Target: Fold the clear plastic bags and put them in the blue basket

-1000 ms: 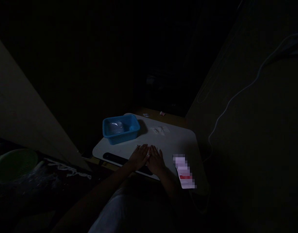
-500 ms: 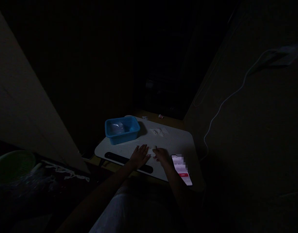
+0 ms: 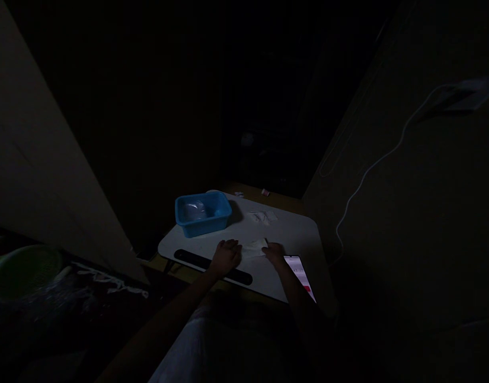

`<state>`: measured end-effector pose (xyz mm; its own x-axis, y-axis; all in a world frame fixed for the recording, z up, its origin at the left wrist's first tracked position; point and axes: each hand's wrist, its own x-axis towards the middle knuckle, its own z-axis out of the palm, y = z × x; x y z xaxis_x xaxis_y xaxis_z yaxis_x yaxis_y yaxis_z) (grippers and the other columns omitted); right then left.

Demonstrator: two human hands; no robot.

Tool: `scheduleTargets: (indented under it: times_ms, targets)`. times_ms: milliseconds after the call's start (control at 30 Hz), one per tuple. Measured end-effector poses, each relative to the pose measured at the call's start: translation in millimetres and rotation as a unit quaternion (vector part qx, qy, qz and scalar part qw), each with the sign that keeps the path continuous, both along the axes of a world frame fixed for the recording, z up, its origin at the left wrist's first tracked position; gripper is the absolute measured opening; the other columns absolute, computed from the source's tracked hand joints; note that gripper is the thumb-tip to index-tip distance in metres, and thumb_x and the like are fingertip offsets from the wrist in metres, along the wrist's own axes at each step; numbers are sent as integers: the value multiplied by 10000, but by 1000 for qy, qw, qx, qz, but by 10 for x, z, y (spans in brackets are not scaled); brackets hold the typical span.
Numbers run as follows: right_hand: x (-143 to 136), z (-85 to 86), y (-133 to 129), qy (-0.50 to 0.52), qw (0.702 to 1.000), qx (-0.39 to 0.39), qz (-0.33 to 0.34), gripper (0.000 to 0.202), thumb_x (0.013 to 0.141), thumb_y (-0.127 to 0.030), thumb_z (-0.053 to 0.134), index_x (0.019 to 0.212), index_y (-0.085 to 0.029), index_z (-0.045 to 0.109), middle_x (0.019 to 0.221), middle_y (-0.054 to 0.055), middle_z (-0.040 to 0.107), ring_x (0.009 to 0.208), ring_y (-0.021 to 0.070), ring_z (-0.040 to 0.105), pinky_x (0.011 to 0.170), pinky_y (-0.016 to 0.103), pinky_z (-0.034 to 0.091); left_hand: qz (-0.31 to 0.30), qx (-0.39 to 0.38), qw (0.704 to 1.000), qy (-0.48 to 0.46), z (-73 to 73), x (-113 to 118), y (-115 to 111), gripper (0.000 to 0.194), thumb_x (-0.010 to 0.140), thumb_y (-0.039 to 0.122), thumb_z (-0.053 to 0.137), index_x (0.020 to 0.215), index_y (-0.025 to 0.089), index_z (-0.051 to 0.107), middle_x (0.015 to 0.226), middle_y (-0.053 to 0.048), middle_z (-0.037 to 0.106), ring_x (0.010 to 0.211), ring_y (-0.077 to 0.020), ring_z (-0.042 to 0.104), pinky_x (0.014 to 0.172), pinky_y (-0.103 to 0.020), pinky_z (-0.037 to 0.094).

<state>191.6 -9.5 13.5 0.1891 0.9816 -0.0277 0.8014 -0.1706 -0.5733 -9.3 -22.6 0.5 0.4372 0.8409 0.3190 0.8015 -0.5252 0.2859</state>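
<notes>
A thin, soft white piece [image 3: 254, 248], perhaps cloth or film, stretches between my hands just over the tabletop. Its exact kind is too dark to make out. My right hand [image 3: 273, 252] is closed on its right end, where an edge stands up beside the fingers. At the left end, my left hand [image 3: 226, 256] has its fingers bent and drawn together, and the white piece seems to run under them. The white table [image 3: 284, 284] lies beneath both hands. Several small whitish packets [image 3: 262, 216] lie behind the piece.
A blue plastic basin [image 3: 203, 227] with a clear bag [image 3: 194, 209] in it stands at the table's back left. A lit phone [image 3: 301, 271] lies by my right forearm. A white cable [image 3: 362, 181] hangs along the right wall. A green basket [image 3: 25, 271] is at lower left.
My right hand has moved right, drawing the white piece out wider. My left hand's fingers, spread flat before, are now bent together. The phone is more covered by my right arm.
</notes>
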Motion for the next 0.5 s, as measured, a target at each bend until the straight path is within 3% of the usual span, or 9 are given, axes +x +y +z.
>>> scheduleTargets:
  times_ms: [167,267,400,500]
  targets:
    - [74,-50,49,38,999,28,-9,159,664,-204,495,647,-151,643,547,-7,591,537,117,553,464,184,360,-66,-12,992,-107,18,-34,51,253,781,232,395,789,172,641,903,-69,639,902,-186,548,842,-345,379]
    - [65,-104,74,63,996,62,-9,211,680,-232,476,784,-175,650,709,3,638,674,137,585,558,200,423,-135,-77,969,-194,-6,-72,53,258,761,235,407,650,160,627,750,-41,647,772,-157,576,781,-297,413]
    - [21,-144,123,97,992,84,15,287,687,-227,460,925,-210,620,876,-5,642,795,138,590,662,224,461,-70,-189,919,-340,-66,-137,94,334,792,321,378,704,124,634,773,-56,663,751,-175,595,690,-283,457]
    - [-17,-123,159,111,989,85,38,288,690,-209,460,936,-209,608,910,-9,641,839,133,585,718,237,461,-29,-199,906,-371,-59,-101,227,349,813,371,377,857,120,616,908,-81,651,823,-184,592,724,-301,464]
